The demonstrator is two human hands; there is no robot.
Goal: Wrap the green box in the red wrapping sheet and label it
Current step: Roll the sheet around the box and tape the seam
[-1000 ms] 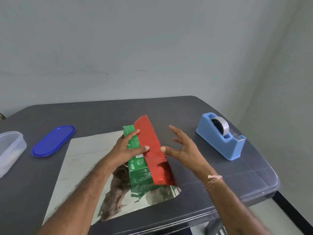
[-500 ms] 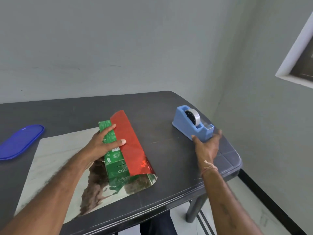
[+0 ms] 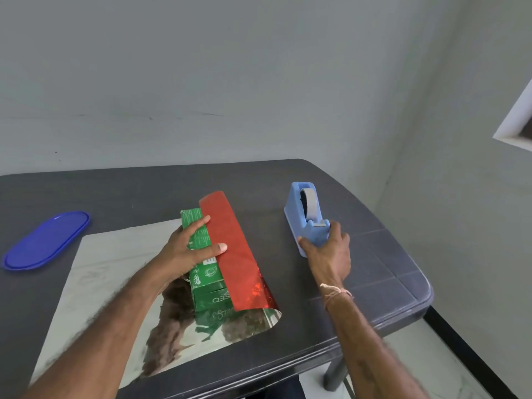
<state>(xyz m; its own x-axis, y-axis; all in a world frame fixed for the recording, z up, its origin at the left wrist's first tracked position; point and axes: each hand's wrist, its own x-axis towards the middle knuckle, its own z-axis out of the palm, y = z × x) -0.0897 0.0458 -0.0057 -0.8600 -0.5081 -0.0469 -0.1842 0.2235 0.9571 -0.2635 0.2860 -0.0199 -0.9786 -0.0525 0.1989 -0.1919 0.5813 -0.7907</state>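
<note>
Green box [image 3: 208,276]: left hand [image 3: 187,251] presses red sheet [image 3: 230,249] flap down flat-fingered; right hand [image 3: 328,251] grips tape dispenser [image 3: 295,223]. Advice: hold flap taut while drawing tape.

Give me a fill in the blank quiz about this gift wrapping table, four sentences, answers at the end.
The right hand grips the near end of the light blue ____.
The left hand presses the red flap of the wrapping sheet onto the ____ box.
The sheet's upward face on the table is shiny ____.
The oval lid left of the sheet is dark ____.
Missing words: tape dispenser; green; silver; blue.
</note>
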